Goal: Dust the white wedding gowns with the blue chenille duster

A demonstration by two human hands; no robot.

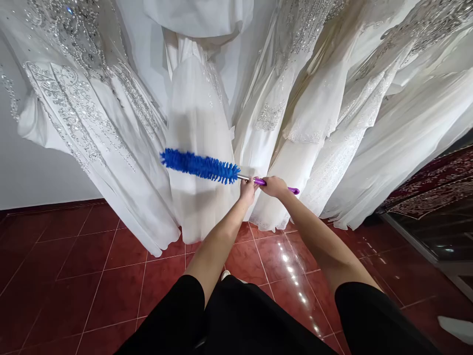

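A blue duster (pixel 201 166) with a fluffy head, a short metal shaft and a purple handle is held out in front of me, its head pointing left. My left hand (pixel 248 190) is closed around it where the shaft meets the handle. Further back on the purple handle, my right hand (pixel 274 187) grips it, and the handle's end sticks out to the right. Behind the blue head hangs a white gown (pixel 199 108); I cannot tell whether the two touch.
More white gowns hang along the wall, a beaded one (pixel 92 113) at left and several (pixel 318 118) at right, hems near the red tiled floor (pixel 121 286). Dark red patterned cloth (pixel 432 182) lies at far right. A white object (pixel 455 328) shows at lower right.
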